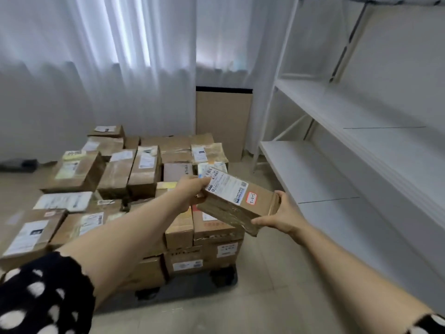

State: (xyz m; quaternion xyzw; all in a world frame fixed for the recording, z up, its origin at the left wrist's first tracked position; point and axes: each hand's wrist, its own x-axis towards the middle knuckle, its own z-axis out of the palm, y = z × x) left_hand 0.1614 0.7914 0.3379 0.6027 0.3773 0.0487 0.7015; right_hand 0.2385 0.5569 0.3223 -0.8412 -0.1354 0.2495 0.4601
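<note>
Cardboard parcel (237, 204): held in the air by both hands, tilted, above the right near corner of the parcel stack (115, 189). Its top face carries a white shipping label (225, 185) and a small red-edged sticker (251, 197) with handwritten marks.

Left hand (191, 192): grips the far-left end of the parcel, fingers curled round the edge at the label.

Right hand (283, 214): grips the near-right end, thumb on the top edge, fingers wrapped beneath.

Surroundings: the stack consists of taped brown cartons with labels, resting on a low black wheeled platform (216, 278) on the floor. A white metal shelving unit (337, 112) stands to the right. White curtains (96, 68) hang at the far side; a flat cardboard panel (222, 121) leans upright between curtains and shelving. Both forearms are bare, with black white-dotted sleeves (45, 297) near the camera.
</note>
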